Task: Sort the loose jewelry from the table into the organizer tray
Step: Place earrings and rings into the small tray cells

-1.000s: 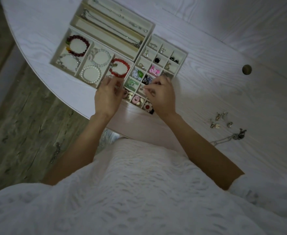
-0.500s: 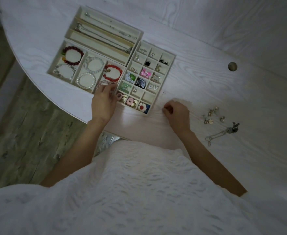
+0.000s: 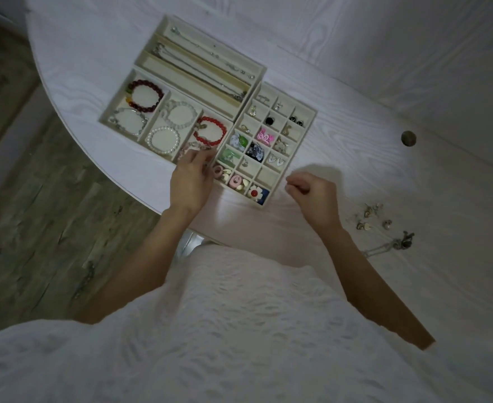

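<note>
Left hand (image 3: 191,184) hides a tray (image 3: 312,117) corner – right hand (image 3: 316,196) curled, pinch unclear – cannot tell

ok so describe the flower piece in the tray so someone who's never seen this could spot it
Start at the small-celled grid tray on the right of the organizer. Go to its corner cell nearest the person, close to the right hand. The flower piece lies there: white petals, red centre, on dark blue, unlike its pink neighbours.

Loose earrings (image 3: 370,217) lie on the table (image 3: 414,184), right of the organizer tray (image 3: 261,75).
</note>
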Action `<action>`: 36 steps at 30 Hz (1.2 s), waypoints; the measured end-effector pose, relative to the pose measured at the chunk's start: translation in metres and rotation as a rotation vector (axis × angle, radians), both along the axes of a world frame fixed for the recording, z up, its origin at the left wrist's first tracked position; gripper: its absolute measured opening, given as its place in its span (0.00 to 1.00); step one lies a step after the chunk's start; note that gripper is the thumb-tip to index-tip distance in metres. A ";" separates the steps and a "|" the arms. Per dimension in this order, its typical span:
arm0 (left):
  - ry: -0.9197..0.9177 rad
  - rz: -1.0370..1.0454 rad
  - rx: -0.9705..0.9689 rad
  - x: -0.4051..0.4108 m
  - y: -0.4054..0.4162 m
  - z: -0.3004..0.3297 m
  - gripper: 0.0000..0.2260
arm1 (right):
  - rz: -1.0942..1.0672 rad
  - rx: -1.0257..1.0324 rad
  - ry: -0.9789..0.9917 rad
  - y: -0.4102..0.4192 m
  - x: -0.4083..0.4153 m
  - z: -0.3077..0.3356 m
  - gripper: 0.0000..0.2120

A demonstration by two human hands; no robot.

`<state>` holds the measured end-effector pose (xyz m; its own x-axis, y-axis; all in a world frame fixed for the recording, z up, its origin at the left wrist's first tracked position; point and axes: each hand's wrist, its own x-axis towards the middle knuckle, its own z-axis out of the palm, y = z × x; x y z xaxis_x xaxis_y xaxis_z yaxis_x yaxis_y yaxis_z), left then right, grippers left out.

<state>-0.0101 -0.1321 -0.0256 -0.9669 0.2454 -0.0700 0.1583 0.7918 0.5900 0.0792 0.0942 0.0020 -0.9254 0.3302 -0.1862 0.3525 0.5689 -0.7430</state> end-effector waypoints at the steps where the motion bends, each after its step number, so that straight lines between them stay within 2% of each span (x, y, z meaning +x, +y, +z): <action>1: 0.003 0.004 0.001 0.000 -0.001 -0.001 0.16 | 0.035 -0.012 0.001 -0.004 -0.009 0.004 0.08; 5: 0.009 -0.001 0.007 0.000 -0.001 -0.002 0.16 | 0.189 0.122 0.020 -0.026 -0.046 0.008 0.07; 7: 0.013 -0.008 0.014 0.000 -0.001 -0.001 0.16 | 0.246 0.223 -0.021 -0.034 -0.057 0.005 0.06; 10: 0.021 -0.020 0.017 0.000 -0.002 -0.001 0.16 | 0.275 0.249 -0.090 -0.043 -0.066 0.002 0.05; 15: 0.029 -0.032 0.023 0.000 -0.003 0.000 0.16 | 0.360 0.366 -0.158 -0.046 -0.070 -0.001 0.10; 20: 0.043 -0.043 0.018 0.000 -0.004 0.002 0.16 | 0.459 0.392 -0.186 -0.047 -0.073 0.002 0.16; 24: 0.027 -0.032 0.018 0.000 -0.004 0.001 0.16 | 0.497 0.472 -0.215 -0.050 -0.075 -0.002 0.15; 27: 0.024 -0.029 0.017 0.000 -0.004 0.001 0.16 | 0.479 0.508 -0.174 -0.047 -0.072 -0.002 0.13; 33: 0.034 -0.021 0.017 0.001 -0.004 0.001 0.15 | 0.321 0.423 0.001 -0.036 -0.059 -0.001 0.05; 36: 0.033 -0.025 0.019 0.000 -0.004 0.001 0.15 | 0.406 0.429 -0.015 -0.037 -0.056 -0.001 0.07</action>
<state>-0.0101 -0.1361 -0.0244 -0.9622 0.2703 -0.0335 0.1971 0.7758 0.5994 0.0235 0.0576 0.0014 -0.9918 -0.0009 -0.1277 0.0524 0.9092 -0.4130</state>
